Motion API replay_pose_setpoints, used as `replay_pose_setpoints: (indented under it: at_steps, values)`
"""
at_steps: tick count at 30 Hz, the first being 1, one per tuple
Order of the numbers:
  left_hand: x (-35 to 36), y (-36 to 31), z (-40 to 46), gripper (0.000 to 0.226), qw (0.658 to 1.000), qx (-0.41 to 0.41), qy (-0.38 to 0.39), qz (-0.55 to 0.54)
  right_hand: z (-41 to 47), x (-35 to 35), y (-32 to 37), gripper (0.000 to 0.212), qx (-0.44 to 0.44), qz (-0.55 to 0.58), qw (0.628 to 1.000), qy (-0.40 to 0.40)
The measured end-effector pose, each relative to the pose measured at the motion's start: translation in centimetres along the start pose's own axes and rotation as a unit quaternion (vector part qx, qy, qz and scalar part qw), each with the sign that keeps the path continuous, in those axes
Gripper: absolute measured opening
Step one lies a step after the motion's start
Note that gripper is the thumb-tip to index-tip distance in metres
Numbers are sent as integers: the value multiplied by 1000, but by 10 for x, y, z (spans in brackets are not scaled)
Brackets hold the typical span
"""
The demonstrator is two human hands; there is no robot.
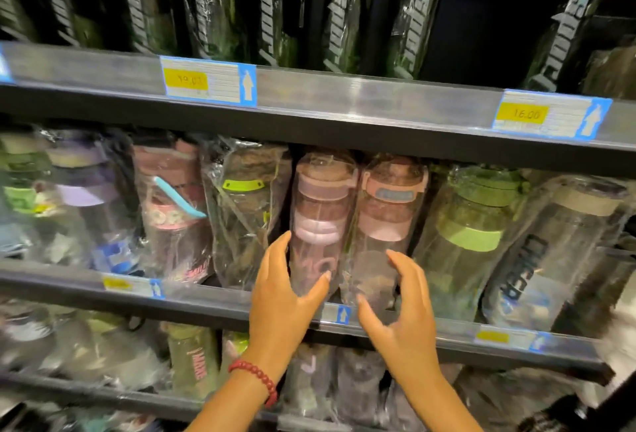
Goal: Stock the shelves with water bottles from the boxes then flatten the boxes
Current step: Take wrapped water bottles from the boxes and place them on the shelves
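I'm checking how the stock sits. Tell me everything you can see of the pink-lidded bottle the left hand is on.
The pink-lidded bottle is clear, pink-tinted plastic with a stacked pink cap, sealed in a glossy transparent bag; its faint pink lettering is unreadable. It stands roughly upright on the middle shelf, close beside a similar pink bottle. The left hand curls round its lower body, thumb on one side, fingertips on the other.
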State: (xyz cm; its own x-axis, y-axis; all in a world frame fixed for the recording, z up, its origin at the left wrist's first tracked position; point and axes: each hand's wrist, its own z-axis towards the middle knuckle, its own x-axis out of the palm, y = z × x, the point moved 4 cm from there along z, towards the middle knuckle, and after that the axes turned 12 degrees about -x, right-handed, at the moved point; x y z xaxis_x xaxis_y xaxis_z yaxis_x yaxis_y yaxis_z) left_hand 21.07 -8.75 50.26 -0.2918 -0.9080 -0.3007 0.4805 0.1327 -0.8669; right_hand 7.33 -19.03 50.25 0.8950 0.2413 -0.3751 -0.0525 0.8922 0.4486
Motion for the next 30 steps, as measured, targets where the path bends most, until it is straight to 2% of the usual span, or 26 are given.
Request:
replay_pose_setpoints:
  at_steps: [4, 6, 8, 11, 14, 18, 24, 27, 30]
  values:
    - [-40, 3, -5, 41, 990, 85, -106, -27, 3, 33, 18, 57, -18, 24, 999, 36]
    - [-65, 10, -3, 33, 980, 122, -155, -11, 8, 54, 31, 55, -21, 31, 998, 48]
    - [-92, 21, 6, 34, 971, 132, -199, 2, 11, 75, 43, 56, -24, 36, 997, 56]
    - [-128, 39, 30, 44, 971, 91, -219, 1, 17, 103, 58, 63, 3, 39, 997, 62]
    - [-149, 57, 51, 58, 979, 52, -197, 29, 23, 128, 66, 76, 33, 18, 998, 56]
    - [-158, 78, 76, 81, 992, -15, -115, 50, 31, 156, 76, 94, 88, 11, 995, 45]
    - [-150, 90, 106, 103, 997, -49, -5, 61, 42, 176, 74, 117, 155, -17, 988, 8]
    - [-147, 96, 125, 94, 994, -93, 35, 39, 44, 180, 72, 118, 167, -24, 986, 14]
    - [-147, 101, 135, 60, 991, -112, 74, -4, 45, 180, 66, 112, 174, -32, 984, 28]
